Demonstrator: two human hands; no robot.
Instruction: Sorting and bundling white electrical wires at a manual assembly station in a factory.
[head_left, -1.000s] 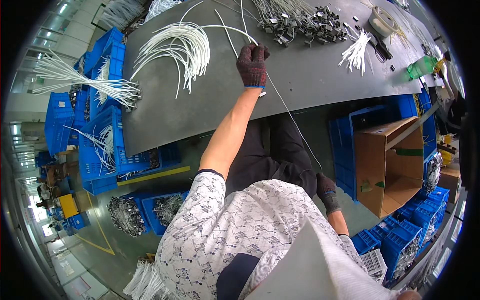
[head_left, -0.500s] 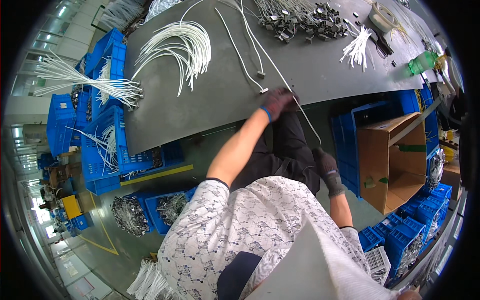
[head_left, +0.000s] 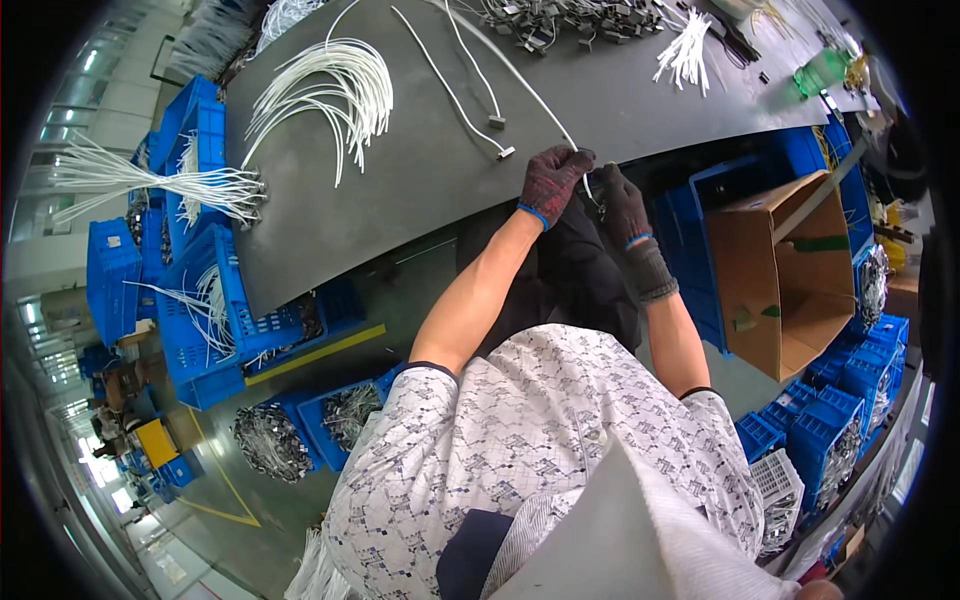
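Observation:
My left hand (head_left: pixel 552 184), in a dark knitted glove, is closed round a long white cable (head_left: pixel 535 95) at the table's front edge. The cable runs back across the table and its short free end points down past my fingers. Close beside it my right hand (head_left: pixel 624 208), gloved too, has its fingers bent together at that end; what they pinch is too small to make out. Left of my hands lie two white cables, each ending in a small grey block; one block (head_left: pixel 506 153) is nearest my left hand, the other block (head_left: pixel 496 122) just behind.
A bundle of white cables (head_left: pixel 370 90) curves on the grey table (head_left: pixel 300 215). Grey blocks (head_left: pixel 590 22) pile at the back, beside short white strips (head_left: pixel 685 55) and a green bottle (head_left: pixel 822 72). Blue crates (head_left: pixel 200 345) stand left; a cardboard box (head_left: pixel 745 290) stands right.
My right hand has risen from beside my lap to the cable's end, next to my left hand. My left hand stays on the cable near the table edge. The view has shifted slightly.

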